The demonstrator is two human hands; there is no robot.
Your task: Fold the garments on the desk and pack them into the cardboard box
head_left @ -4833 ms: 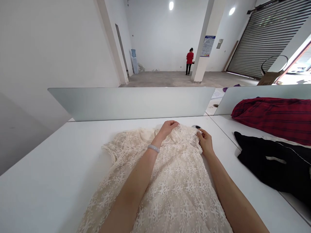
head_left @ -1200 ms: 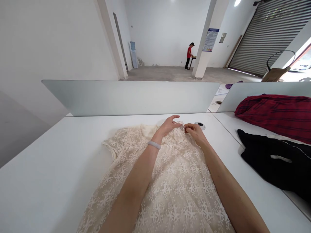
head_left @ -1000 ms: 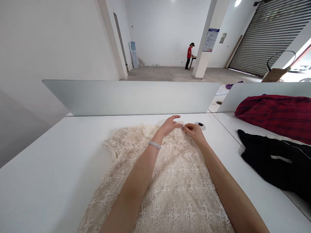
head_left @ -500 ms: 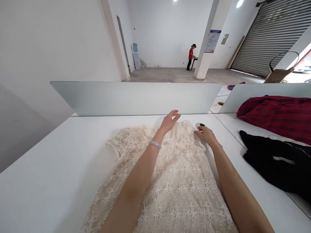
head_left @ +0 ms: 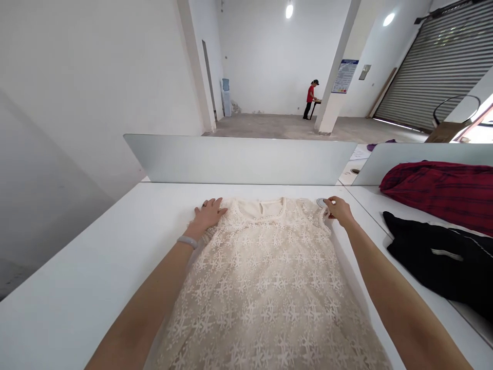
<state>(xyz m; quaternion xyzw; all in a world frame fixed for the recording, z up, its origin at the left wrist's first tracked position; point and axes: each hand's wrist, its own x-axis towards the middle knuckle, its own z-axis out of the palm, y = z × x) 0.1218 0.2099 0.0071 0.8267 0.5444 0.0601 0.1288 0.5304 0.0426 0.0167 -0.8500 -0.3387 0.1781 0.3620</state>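
Left side: bare white bench (head_left: 108,262), your left forearm angling up and inward across it from the lower edge, pale bangle (head_left: 187,241) at the wrist. Your left hand (head_left: 210,213) lies palm down, fingers loosely spread and pointing away and inward, pressing on the shoulder of the cream lace garment (head_left: 265,272); it grips nothing, and much of that sleeve is hidden beneath it. Garment laid out flat mid-bench between your arms, neckline at the far end, lower part running out of view toward you. Frosted divider (head_left: 246,162) stands behind it, beyond the neckline. Farther back, a person in a red top (head_left: 310,94) at a small table. Right of the neckline, your right hand (head_left: 339,209) is turned inward, thumb and fingertips pinched on the outer sleeve edge, just beside a round bench fitting (head_left: 321,202). Right forearm slants down to the lower right corner, clear of the cloth. Far right: black garment (head_left: 442,262), red plaid cloth (head_left: 439,187) beyond it.
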